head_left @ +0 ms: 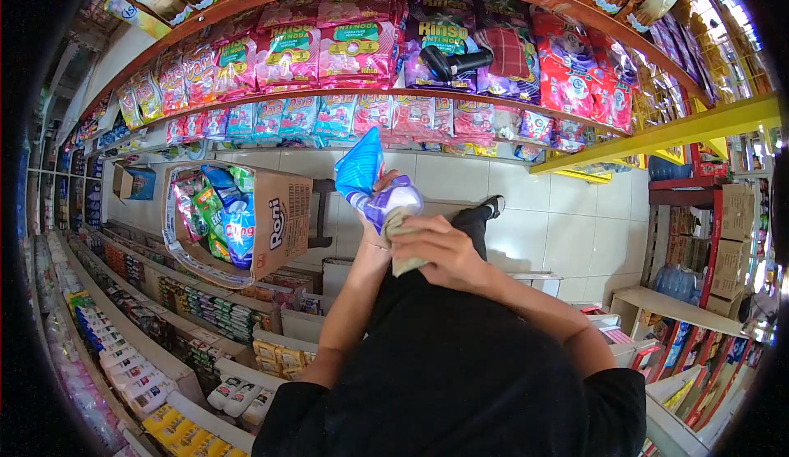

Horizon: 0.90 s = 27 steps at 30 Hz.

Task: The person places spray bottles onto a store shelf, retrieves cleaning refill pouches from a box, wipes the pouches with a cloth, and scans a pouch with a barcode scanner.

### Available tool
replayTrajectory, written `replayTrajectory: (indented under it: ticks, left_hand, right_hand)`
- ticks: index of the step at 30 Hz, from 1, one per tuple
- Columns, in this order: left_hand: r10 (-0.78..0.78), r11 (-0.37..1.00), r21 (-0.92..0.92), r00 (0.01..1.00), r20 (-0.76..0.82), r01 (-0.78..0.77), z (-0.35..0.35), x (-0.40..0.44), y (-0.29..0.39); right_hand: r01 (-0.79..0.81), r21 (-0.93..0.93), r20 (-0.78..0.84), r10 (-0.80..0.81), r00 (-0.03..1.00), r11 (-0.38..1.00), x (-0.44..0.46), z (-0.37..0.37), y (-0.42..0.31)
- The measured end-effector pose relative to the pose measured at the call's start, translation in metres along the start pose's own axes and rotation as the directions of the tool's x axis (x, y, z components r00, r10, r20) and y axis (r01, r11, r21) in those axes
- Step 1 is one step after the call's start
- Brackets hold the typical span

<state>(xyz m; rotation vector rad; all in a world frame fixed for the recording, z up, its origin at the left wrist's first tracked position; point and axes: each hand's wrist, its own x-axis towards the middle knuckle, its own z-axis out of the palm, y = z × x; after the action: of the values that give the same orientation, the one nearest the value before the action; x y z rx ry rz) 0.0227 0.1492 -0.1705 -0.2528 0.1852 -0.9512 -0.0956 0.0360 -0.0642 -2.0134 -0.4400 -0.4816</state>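
My left hand [377, 231] is closed around a blue and purple pouch [359, 169], held upright in front of my body; most of its fingers are behind the pouch. In my right hand [441, 251] is a folded greenish-beige cloth [403, 239], pressed against the lower right part of the pouch. To the left stands an open cardboard box [282, 223] marked Roni, holding several coloured pouches [237, 227].
Ahead, a shelf [345, 91] carries rows of detergent packs, with a black handheld device [448, 63] and a red checked cloth [505, 50] on them. A yellow bar [657, 136] is at the right. Product racks [189, 301] stand at the lower left.
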Motion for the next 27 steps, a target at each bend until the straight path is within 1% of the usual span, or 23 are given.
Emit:
replayTrajectory:
  ticks: [1,2,3,4,5,6,7,8,9,10,11,13,15,16,17,18,19,20,22,23,24,25,27]
  left_hand:
    - [-0.06,0.998,-0.022,0.996,0.067,0.062,0.004,-0.001,0.001]
    - [0.048,0.995,0.09,0.998,-0.031,-0.045,0.004,-0.003,-0.001]
    - [0.144,0.967,0.228,0.983,-0.116,-0.115,0.003,-0.003,-0.003]
    - [0.249,0.916,0.365,0.95,-0.186,-0.169,0.011,0.0,-0.01]
    - [0.233,0.932,0.322,0.955,-0.184,-0.166,0.02,-0.002,-0.018]
    - [0.217,0.947,0.278,0.959,-0.183,-0.162,0.037,-0.002,-0.029]
    - [0.111,0.989,0.113,0.99,-0.093,-0.1,0.026,-0.002,-0.027]
    - [0.018,0.999,-0.046,1.0,0.017,-0.018,0.005,-0.001,-0.021]
    - [-0.059,0.978,-0.19,0.989,0.137,0.085,-0.005,0.0,-0.017]
    - [0.041,0.981,-0.192,0.998,0.045,-0.032,0.011,-0.001,-0.025]
    - [0.1,0.995,-0.007,0.993,0.059,-0.1,0.025,-0.001,-0.035]
    - [0.063,0.985,0.141,0.971,0.232,-0.098,0.039,0.008,-0.043]
    - [0.144,0.932,0.328,0.988,0.054,-0.154,0.065,0.005,-0.056]
    - [0.195,0.892,0.42,0.98,-0.029,-0.165,0.074,0.005,-0.061]
    - [0.153,0.896,0.423,0.988,-0.011,-0.134,0.078,0.008,-0.064]
    - [0.109,0.898,0.428,0.994,0.006,-0.101,0.08,0.011,-0.067]
    - [0.063,0.899,0.432,0.998,0.024,-0.067,0.082,0.013,-0.069]
    - [0.028,0.849,0.528,1.0,-0.004,-0.022,0.075,0.008,-0.066]
    - [0.062,0.796,0.605,0.995,-0.075,-0.004,0.07,0.008,-0.067]
    - [0.085,0.768,0.641,0.991,-0.107,0.004,0.066,0.008,-0.068]
    - [0.095,0.802,0.596,0.994,-0.061,-0.04,0.054,0.008,-0.07]
    - [0.086,0.796,0.605,0.989,-0.123,0.006,0.054,0.006,-0.073]
    - [0.071,0.781,0.617,0.968,-0.243,0.097,0.059,0.002,-0.08]
  right_hand:
    - [0.055,-0.036,0.034,-0.054,0.998,0.998,-0.002,-0.001,0.005]
    - [0.108,-0.073,0.069,-0.103,0.992,0.991,-0.002,-0.007,0.013]
    - [0.162,-0.108,0.107,-0.15,0.983,0.981,-0.001,-0.013,0.021]
    - [0.185,-0.144,0.091,-0.174,0.981,0.972,0.008,-0.023,0.023]
    - [0.197,-0.256,0.011,-0.201,0.98,0.946,0.011,-0.025,0.028]
    - [0.07,-0.315,-0.134,-0.117,0.984,0.947,0.019,-0.03,0.03]
    - [-0.05,-0.314,-0.25,-0.032,0.968,0.948,0.028,-0.039,0.034]
    - [-0.167,-0.299,-0.362,0.051,0.931,0.94,0.036,-0.051,0.039]
    - [-0.142,-0.355,-0.414,-0.019,0.91,0.924,0.043,-0.067,0.043]
    - [-0.217,-0.27,-0.52,0.047,0.853,0.938,0.045,-0.076,0.044]
    - [-0.255,-0.141,-0.561,0.135,0.816,0.956,0.047,-0.082,0.04]
    - [-0.315,0.125,-0.604,0.324,0.728,0.941,0.046,-0.089,0.025]
    - [-0.231,0.12,-0.42,0.26,0.869,0.966,0.041,-0.09,0.005]
    - [-0.178,0.095,-0.269,0.198,0.943,0.979,0.036,-0.085,0.0]
    - [-0.122,0.079,-0.109,0.13,0.985,0.989,0.033,-0.078,-0.005]
    - [-0.087,-0.003,0.033,0.087,0.996,0.996,0.033,-0.071,-0.013]
    - [-0.04,-0.08,0.177,0.054,0.983,0.996,0.033,-0.067,-0.019]
    - [-0.024,-0.123,0.171,0.045,0.984,0.992,0.032,-0.066,-0.014]
    - [0.007,-0.208,0.165,0.028,0.986,0.978,0.03,-0.063,0.0]
    - [-0.014,-0.222,0.118,0.042,0.992,0.975,0.034,-0.068,0.006]
    - [-0.035,-0.234,0.074,0.053,0.996,0.972,0.038,-0.077,0.013]
    - [-0.054,-0.243,0.032,0.063,0.997,0.969,0.043,-0.084,0.021]
    - [-0.103,-0.406,-0.132,0.054,0.99,0.908,0.051,-0.09,0.037]
